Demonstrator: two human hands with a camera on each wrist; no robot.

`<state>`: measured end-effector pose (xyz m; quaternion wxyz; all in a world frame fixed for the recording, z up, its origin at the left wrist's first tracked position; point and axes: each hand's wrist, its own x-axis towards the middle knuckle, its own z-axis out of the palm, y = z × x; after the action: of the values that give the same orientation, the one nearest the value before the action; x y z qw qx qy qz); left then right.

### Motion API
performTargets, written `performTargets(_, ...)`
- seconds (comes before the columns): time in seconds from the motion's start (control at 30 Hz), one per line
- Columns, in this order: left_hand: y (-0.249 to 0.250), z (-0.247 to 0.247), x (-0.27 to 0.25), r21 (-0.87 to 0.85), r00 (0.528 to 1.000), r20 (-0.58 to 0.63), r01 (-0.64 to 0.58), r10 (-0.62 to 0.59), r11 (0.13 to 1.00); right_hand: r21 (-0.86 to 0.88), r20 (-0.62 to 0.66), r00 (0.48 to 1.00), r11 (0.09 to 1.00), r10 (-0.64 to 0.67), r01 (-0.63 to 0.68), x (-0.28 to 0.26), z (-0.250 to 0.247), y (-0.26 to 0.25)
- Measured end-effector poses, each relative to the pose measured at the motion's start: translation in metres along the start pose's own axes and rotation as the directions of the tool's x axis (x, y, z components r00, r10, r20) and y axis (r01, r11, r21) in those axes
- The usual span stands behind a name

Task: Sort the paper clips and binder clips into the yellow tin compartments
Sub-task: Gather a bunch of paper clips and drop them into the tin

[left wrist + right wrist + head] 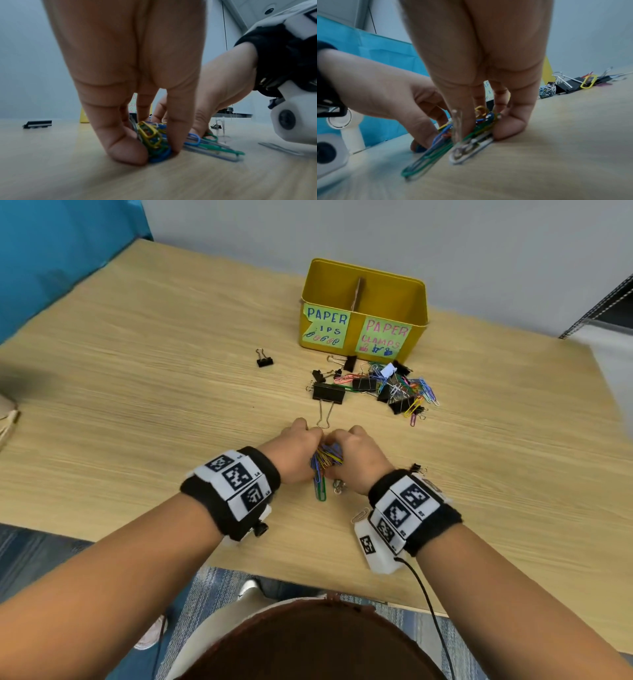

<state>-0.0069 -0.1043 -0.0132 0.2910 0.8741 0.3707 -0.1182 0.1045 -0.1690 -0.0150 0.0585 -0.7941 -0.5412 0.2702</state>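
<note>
Both hands meet at the table's near middle around one bunch of coloured paper clips [325, 460]. My left hand [294, 453] pinches the bunch [152, 139] between thumb and fingers, down on the wood. My right hand [356, 460] pinches the same bunch [481, 124] from the other side, and long green and silver clips stick out toward me. The yellow tin [417, 335] stands at the back, a divider splitting it; the left label reads paper clips, the right paper clamps. A mixed pile of clips [383, 385] lies in front of it.
A large black binder clip [328, 395] lies just beyond my fingers. One small binder clip [264, 359] sits alone to the left, another [417, 468] by my right wrist. A silver paper clip [359, 514] lies under that wrist. A blue panel [51, 251] borders the wooden table [171, 371].
</note>
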Motion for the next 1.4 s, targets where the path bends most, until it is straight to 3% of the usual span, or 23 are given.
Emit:
performTargets(0.17, 0.003, -0.003, 0.006, -0.023, 0.993, -0.116, -0.020, 0.018, 1.000, 0.036, -0.062, 0.997, 0.999, -0.037, 0.039, 0.008, -0.004, 0.003)
performTargets(0.3, -0.006, -0.010, 0.014, -0.093, 0.987, -0.158, -0.015, 0.000, 0.996, 0.275, 0.011, 0.999, 0.960, 0.044, -0.046, 0.017, -0.011, 0.016)
performTargets(0.4, -0.018, -0.018, 0.022, -0.326, 0.990, -0.133, 0.010, -0.056, 0.945, 0.630, 0.158, 0.984, 0.760, 0.078, -0.161, 0.021, -0.021, 0.024)
performTargets(0.47, -0.021, -0.028, 0.026, -0.497, 0.989, -0.131, -0.010, -0.064, 0.867, 0.751, 0.192, 0.980, 0.636, 0.048, -0.179, 0.025, -0.036, 0.025)
performTargets(0.63, -0.014, -0.078, 0.043, -0.722, 0.983, -0.180, -0.102, -0.043, 0.684, 0.872, 0.097, 0.995, 0.484, -0.027, -0.072, 0.050, -0.095, 0.013)
performTargets(0.73, -0.005, -0.121, 0.065, -0.737, 0.954, -0.292, -0.183, -0.064, 0.650, 0.900, -0.038, 0.999, 0.434, -0.006, 0.037, 0.078, -0.136, -0.005)
performTargets(0.83, -0.001, -0.160, 0.102, -0.692, 0.898, -0.422, -0.234, -0.120, 0.683, 0.883, -0.126, 0.990, 0.462, 0.062, 0.084, 0.115, -0.169, -0.027)
performTargets(0.9, 0.001, -0.176, 0.124, -0.650, 0.872, -0.460, -0.201, -0.168, 0.733, 0.860, -0.150, 0.981, 0.507, 0.127, 0.066, 0.139, -0.179, -0.038)
performTargets(1.0, 0.006, -0.189, 0.149, -0.571, 0.885, -0.430, -0.115, -0.176, 0.813, 0.760, -0.125, 0.981, 0.650, 0.151, -0.004, 0.175, -0.182, -0.044)
performTargets(1.1, 0.009, -0.191, 0.150, -0.457, 0.913, -0.385, -0.065, -0.132, 0.887, 0.639, -0.078, 0.990, 0.768, 0.117, -0.040, 0.182, -0.179, -0.044)
performTargets(1.23, 0.002, -0.169, 0.113, -0.356, 0.850, -0.524, -0.151, -0.063, 0.922, 0.630, -0.211, 0.973, 0.774, 0.089, 0.065, 0.139, -0.165, -0.034)
performTargets(1.3, -0.004, -0.141, 0.086, -0.345, 0.915, -0.403, -0.181, 0.029, 0.921, 0.576, -0.108, 0.994, 0.817, 0.025, 0.042, 0.106, -0.145, -0.021)
performTargets(1.33, -0.006, -0.124, 0.075, -0.315, 0.962, -0.258, -0.176, 0.094, 0.933, 0.489, -0.014, 1.000, 0.872, 0.014, -0.006, 0.092, -0.133, -0.013)
performTargets(1.4, -0.010, -0.088, 0.062, -0.165, 0.986, 0.017, -0.159, 0.164, 0.973, 0.214, 0.142, 0.990, 0.976, 0.016, -0.047, 0.076, -0.104, 0.003)
